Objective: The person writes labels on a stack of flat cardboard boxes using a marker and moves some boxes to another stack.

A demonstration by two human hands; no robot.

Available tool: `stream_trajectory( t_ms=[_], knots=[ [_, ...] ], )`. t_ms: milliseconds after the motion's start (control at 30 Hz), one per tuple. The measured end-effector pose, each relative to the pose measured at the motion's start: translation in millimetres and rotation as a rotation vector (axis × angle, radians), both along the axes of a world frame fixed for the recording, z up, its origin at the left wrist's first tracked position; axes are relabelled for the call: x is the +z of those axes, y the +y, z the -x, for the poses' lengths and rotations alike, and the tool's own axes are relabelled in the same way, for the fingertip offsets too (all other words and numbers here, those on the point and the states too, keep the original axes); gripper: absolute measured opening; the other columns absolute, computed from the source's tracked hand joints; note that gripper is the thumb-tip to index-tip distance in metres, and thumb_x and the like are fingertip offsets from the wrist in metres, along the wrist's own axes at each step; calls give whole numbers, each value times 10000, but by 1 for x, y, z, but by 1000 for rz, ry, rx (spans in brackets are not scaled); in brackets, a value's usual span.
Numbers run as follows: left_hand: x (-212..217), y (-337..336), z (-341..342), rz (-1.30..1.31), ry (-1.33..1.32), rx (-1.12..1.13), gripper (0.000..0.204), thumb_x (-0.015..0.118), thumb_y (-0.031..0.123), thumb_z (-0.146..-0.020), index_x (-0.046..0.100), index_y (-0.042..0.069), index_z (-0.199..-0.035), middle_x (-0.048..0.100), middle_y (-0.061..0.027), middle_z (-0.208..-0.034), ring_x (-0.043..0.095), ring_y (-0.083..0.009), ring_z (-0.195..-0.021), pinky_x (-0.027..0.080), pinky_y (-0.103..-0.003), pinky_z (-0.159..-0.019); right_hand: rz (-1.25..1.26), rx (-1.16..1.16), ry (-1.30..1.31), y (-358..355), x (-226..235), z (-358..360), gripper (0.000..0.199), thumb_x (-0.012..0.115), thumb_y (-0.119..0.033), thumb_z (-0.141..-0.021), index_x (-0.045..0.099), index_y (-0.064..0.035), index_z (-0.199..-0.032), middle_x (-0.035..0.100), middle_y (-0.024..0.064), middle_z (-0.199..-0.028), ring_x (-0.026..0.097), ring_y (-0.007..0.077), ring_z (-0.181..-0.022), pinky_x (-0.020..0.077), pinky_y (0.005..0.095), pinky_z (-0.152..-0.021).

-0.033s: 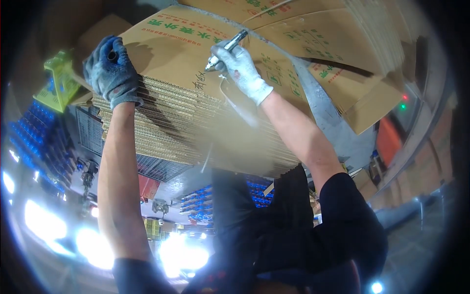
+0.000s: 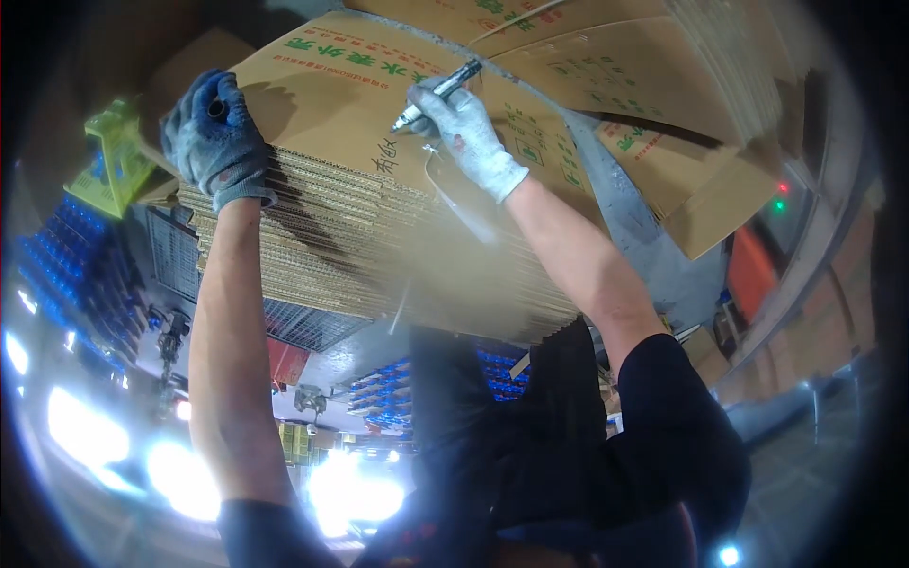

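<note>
A stack of flat brown cardboard (image 2: 327, 118) with printed green and red marks lies before me. My right hand (image 2: 469, 133), in a pale grey glove, is closed around a silver marker pen (image 2: 445, 90). Its tip points down and left at black handwritten strokes (image 2: 385, 153) on the top sheet. At the stack's left corner my left hand (image 2: 210, 142), in a blue-grey glove, is curled shut. From its fist shows the dark, hollow round end of what looks like a marker cap (image 2: 217, 110).
More flat cardboard (image 2: 691, 199) lies at the right, crossed by a dark strap (image 2: 653, 128). A grey surface (image 2: 615, 194) shows between the piles. A yellow-green plastic crate (image 2: 114, 161) stands at the left, near rows of blue parts (image 2: 71, 246). A thin clear strip (image 2: 459, 204) hangs at the stack's front.
The marker's tip has shifted slightly up and left, just off the handwritten strokes. My left hand has stayed in place.
</note>
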State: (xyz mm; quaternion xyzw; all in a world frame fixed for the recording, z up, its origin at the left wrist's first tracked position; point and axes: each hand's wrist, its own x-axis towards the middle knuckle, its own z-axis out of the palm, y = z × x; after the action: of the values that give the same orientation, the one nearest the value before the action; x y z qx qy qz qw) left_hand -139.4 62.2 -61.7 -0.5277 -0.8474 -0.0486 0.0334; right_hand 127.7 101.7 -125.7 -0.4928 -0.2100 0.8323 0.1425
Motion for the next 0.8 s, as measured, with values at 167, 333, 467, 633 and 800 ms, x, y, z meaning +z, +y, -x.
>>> stream_trajectory(
  t_ms=[167,333,467,633,800],
  knots=[
    [2,0,-5,18,54,-10,223,589,321,-893,725,162,-972,688,-4,-1079,591,-245,-1032,406,-380,-945,-14,-26,41,-4,-7,0,202,663,-249,-902,598,-83,-998,637,-27,-800,579,38,-670,452,186,-593],
    [1,-1,-3,6,28,-3,223,592,320,-893,728,162,-972,690,-11,-1078,594,-247,-1029,410,-374,-944,30,36,-20,0,-1,-3,199,672,-248,-892,603,-93,-995,622,-26,-787,558,42,-670,446,189,-590],
    [2,-3,-3,7,39,-6,224,594,317,-891,729,162,-981,690,-12,-1087,595,-248,-1035,415,-371,-944,11,30,-67,-1,-5,-3,199,658,-260,-901,612,-84,-980,623,-26,-787,553,47,-669,451,197,-612],
    [1,-4,-5,8,36,2,225,594,317,-891,729,162,-984,690,-9,-1089,597,-245,-1035,419,-374,-942,-105,78,11,-3,-7,-5,184,632,-246,-921,612,-74,-980,647,1,-810,598,69,-725,470,212,-639],
    [0,-9,1,20,33,27,242,589,337,-892,728,166,-989,683,-7,-1107,589,-239,-1048,400,-376,-967,84,-72,29,1,9,-11,116,648,-162,-896,605,-60,-861,633,21,-774,574,75,-645,456,210,-571]
  ],
)
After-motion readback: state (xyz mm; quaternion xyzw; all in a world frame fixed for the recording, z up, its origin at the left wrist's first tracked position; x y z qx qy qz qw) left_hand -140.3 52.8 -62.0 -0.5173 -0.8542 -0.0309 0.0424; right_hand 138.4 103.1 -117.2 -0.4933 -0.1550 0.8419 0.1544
